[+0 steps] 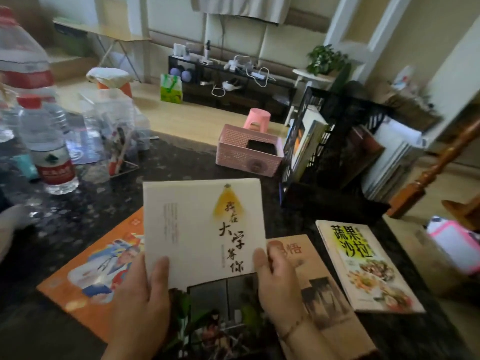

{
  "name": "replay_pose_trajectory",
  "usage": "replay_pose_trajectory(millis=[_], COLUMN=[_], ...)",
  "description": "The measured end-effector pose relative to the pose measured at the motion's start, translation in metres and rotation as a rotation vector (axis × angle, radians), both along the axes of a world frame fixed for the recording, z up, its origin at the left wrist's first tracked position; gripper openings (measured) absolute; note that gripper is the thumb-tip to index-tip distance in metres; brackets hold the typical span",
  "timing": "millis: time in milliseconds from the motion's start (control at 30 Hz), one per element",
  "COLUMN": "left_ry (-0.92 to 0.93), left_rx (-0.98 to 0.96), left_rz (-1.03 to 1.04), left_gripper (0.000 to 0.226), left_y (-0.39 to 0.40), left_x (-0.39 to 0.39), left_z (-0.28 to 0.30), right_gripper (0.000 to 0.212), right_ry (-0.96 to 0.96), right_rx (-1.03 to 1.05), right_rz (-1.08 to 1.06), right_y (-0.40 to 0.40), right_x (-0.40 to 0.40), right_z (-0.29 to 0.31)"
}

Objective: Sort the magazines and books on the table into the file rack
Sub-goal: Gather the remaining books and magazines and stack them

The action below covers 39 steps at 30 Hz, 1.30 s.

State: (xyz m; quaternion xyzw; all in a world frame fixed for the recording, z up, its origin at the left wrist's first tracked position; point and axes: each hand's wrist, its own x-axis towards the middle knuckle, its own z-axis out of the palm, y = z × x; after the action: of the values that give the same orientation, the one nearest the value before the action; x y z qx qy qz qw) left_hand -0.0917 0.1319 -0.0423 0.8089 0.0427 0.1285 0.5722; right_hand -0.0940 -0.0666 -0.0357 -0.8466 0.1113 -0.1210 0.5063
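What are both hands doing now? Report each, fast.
Left hand: closed on the white book, gripping its lower left edge.
Right hand: closed on the same white book, gripping its lower right edge.

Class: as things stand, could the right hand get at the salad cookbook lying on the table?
Probably not yet: the right hand and left hand hold the white book. The cookbook itself lies uncovered nearby.

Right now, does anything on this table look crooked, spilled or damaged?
Nothing spilled or torn. The books in the black file rack lean sideways rather than standing straight, and the salad cookbook lies askew on the table.
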Motion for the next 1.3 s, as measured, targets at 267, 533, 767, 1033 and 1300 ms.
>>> replay_pose_trajectory(millis=[267,533,767,1033,1300], left_ry=[0.410,0.533,0.433,0.456,0.419], left_rx=[0.160,0.514,0.646,0.405,0.310], left_rz=[-0.095,-0.153,-0.005,-0.127,-0.115], left_gripper=[0.016,0.049,0.037,0.016,0.008], left_y=[0.021,0.041,0.066,0.067,0.072], left_x=[0.001,0.011,0.007,0.011,0.016], left_z=[-0.020,-0.013,-0.012,-0.026,-0.038], right_gripper=[0.025,0.063,0.042,0.021,0.022], right_ry=[0.495,0.578,0.598,0.257,0.295], right_rx=[-0.117,-0.928,-1.232,-0.902,-0.578], right_rz=[0.067,0.053,0.211,0.213,0.320], right_y=[-0.004,-0.046,-0.024,0.066,0.161], right_x=[-0.024,-0.046,-0.032,-0.046,-0.024], right_z=[-0.033,-0.007,0.006,0.055,-0.012])
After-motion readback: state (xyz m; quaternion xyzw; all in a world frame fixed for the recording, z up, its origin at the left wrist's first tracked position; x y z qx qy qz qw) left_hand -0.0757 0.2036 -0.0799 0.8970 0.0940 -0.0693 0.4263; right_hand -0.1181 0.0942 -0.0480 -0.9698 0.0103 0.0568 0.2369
